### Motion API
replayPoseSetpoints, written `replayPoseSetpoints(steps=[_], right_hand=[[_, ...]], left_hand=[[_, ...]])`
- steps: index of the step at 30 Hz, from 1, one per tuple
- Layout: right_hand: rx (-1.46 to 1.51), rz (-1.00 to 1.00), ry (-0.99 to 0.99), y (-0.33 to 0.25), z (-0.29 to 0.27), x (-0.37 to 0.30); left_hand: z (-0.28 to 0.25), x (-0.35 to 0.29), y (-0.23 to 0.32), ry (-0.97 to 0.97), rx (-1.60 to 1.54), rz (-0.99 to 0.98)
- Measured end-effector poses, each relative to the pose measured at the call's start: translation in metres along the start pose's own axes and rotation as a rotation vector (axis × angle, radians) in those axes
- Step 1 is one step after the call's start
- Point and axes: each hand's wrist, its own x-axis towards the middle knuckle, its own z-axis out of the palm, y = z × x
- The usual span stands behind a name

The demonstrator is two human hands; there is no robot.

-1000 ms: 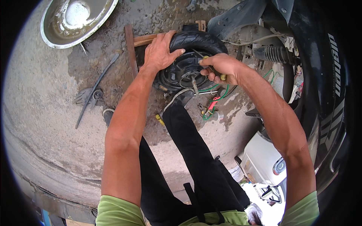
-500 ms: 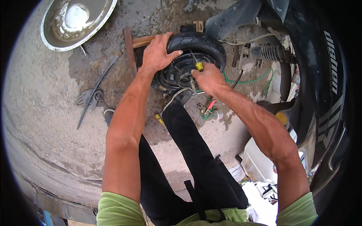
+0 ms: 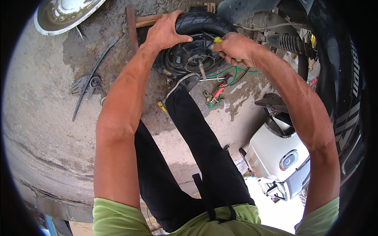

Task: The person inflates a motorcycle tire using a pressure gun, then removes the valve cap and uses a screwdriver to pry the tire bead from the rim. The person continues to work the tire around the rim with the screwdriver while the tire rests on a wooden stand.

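Both arms are being extended forward, bare from below the shoulder. The left forearm (image 3: 132, 78) is being angled up and inward, its elbow being only slightly bent. The left hand (image 3: 163, 34) is being held back upward, fingers directed forward, thumb spread toward the right. The right forearm (image 3: 281, 74) is being slanted inward from a more bent elbow; the right hand (image 3: 239, 48) is being curled into a grip.

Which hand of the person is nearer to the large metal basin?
The left hand. It is at the tyre's left edge, to the right of the metal basin. The right hand, holding a yellow-handled tool, is farther right.
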Motion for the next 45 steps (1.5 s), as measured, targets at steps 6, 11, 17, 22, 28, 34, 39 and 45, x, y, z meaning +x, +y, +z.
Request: replayPoseSetpoints(steps=[6, 11, 17, 22, 28, 34, 39, 45], right_hand=[[-0.301, -0.242, 0.365, 0.040, 0.029, 0.011], [-0.222, -0.266, 0.437, 0.059, 0.053, 0.009], [-0.066, -0.350, 0.570, 0.080, 0.092, 0.018], [-0.057, -0.439, 0.571, 0.085, 0.095, 0.027], [-0.045, -0.456, 0.662, 0.093, 0.108, 0.033], [-0.019, -0.463, 0.688, 0.099, 0.115, 0.038], [-0.007, -0.488, 0.734, 0.108, 0.123, 0.045], [-0.094, -0.433, 0.687, 0.127, 0.127, 0.064]], left_hand=[[-0.001, -0.001, 0.008, -0.020, 0.039, -0.045], [-0.002, -0.002, 0.005, 0.012, 0.015, 0.019], [-0.006, 0.001, 0.005, -0.031, -0.001, 0.013], [-0.004, 0.002, -0.003, 0.000, 0.013, 0.058], [-0.002, 0.003, -0.002, -0.014, 0.016, 0.044], [-0.006, 0.002, 0.000, -0.027, 0.005, 0.048], [-0.009, -0.001, 0.007, -0.021, -0.017, 0.035], [-0.017, -0.007, 0.006, -0.039, -0.018, -0.014]])
